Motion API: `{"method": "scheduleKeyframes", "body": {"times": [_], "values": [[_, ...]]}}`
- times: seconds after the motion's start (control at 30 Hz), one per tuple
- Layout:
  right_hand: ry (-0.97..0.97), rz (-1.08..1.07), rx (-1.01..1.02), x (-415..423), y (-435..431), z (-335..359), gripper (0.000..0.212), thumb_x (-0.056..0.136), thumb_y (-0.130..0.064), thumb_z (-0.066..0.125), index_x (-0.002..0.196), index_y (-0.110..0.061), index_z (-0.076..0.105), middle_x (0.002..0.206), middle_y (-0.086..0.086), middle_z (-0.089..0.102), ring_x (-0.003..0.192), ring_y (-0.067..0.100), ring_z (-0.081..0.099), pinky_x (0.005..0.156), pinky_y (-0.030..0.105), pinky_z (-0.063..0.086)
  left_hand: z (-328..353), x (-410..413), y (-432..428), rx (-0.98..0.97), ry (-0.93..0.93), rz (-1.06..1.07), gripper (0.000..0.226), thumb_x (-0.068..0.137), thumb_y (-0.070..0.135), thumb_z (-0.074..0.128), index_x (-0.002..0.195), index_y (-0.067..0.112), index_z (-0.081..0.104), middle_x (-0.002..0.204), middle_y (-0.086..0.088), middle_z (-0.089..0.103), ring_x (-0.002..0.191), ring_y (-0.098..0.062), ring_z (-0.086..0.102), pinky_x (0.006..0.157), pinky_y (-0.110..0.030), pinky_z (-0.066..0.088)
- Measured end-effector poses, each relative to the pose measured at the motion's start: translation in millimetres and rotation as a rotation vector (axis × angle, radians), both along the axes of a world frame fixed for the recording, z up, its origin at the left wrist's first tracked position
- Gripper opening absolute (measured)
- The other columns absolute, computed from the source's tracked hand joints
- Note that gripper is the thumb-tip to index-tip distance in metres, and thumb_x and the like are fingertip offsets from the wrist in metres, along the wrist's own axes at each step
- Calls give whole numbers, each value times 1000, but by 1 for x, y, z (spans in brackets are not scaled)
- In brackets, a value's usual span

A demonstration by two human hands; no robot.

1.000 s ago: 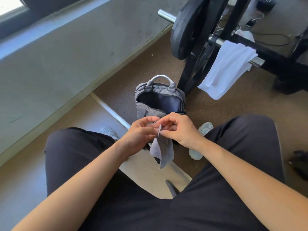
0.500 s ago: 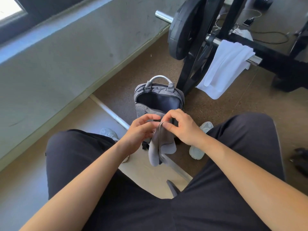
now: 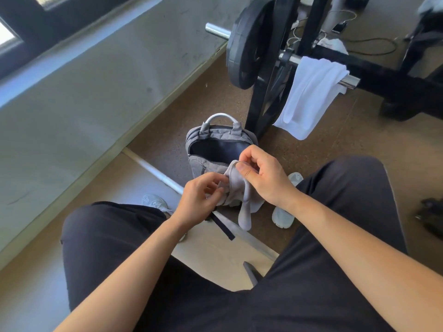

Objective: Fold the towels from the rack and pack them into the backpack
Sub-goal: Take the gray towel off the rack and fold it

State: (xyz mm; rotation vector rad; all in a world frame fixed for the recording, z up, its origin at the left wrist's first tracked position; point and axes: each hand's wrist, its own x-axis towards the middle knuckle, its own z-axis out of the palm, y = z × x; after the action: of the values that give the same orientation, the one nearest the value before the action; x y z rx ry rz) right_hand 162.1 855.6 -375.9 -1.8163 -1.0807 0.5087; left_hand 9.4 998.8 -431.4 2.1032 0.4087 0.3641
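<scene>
Grip: right hand [image 3: 263,178] pinches top edge of small grey cloth towel [image 3: 239,195], frame centre; left hand [image 3: 201,200] pinches side edge. We note towel hanging lengthwise downward; open grey fabric backpack [image 3: 223,134] just above, right hand nearer.

Black weight plate [image 3: 242,47] sits on a chrome bar [image 3: 217,31], close to the grey wall [image 3: 96,92]. Some cables [image 3: 383,53] are lying on the brown floor [image 3: 323,149] further back, and there's a window [image 3: 9,35] up top left.

You get bright daylight from the window [image 3: 7,35] far up-left of your left hand [image 3: 199,200]; frame edges bend, focus sharp.
</scene>
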Motion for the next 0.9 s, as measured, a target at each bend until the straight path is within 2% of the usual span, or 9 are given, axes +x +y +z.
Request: {"method": "scheduleKeyframes", "body": {"times": [0.07,0.17,0.23,0.33,0.4,0.5,0.6,0.8,0.9], "values": [[3,8,-1,-1,-1,1,7,101,-19,58,97,-14,57,84,-1,59,80,8,57,70,13,46,2,2,-5,-42,16,-32,22,88,11,68,107,21,69,92,6,70,81,-18,67,76,-36,58],[15,18,-6,0,-3,3,8,101,-20,60,97,-12,58,84,0,60,81,8,57,70,15,46,2,7,-10,-36,12,-83,24,90,13,73,113,20,69,105,7,70,96,-16,66,87,-27,53],[10,21,0,1,-4,4,8,100,-20,60,97,-13,58,83,-3,59,78,3,56,70,13,45,0,10,-11,-37,8,-90,21,91,16,76,110,19,69,107,7,69,101,-13,65,91,-24,51],[4,13,18,3,-5,5,8,100,-19,60,96,-14,57,82,-6,58,77,2,56,71,12,44,-6,16,-12,-8,57,-102,14,90,28,77,95,33,64,96,9,63,93,-12,61,84,-28,50],[0,-19,52,3,-6,6,7,100,-17,60,95,-12,57,81,-7,58,75,2,56,70,12,44,-12,16,-11,38,98,-122,24,89,33,78,85,43,57,91,15,57,86,-9,57,77,-29,47],[-10,-99,110,6,-7,8,10,101,-15,60,96,-6,57,80,3,58,72,12,54,67,16,44,-21,14,-9,73,163,-150,14,87,39,78,85,33,65,90,12,58,84,-11,58,77,-39,51],[-4,-141,148,10,-7,10,13,101,-14,59,96,-2,57,80,13,57,72,21,54,67,22,45,-26,13,-9,74,204,-145,12,86,47,73,88,36,69,94,10,61,87,-12,59,78,-40,52],[46,-126,162,9,-9,13,11,101,-11,59,96,-1,58,79,11,58,69,12,52,67,17,44,-32,19,-16,96,235,-23,4,88,34,76,88,33,72,93,7,63,87,-11,60,79,-41,53],[114,-130,179,12,-12,16,10,101,-11,59,96,-1,58,77,11,56,70,8,50,66,19,44,-30,22,-17,90,194,8,15,85,44,71,93,32,72,99,10,66,92,-10,60,80,-36,52]]}}
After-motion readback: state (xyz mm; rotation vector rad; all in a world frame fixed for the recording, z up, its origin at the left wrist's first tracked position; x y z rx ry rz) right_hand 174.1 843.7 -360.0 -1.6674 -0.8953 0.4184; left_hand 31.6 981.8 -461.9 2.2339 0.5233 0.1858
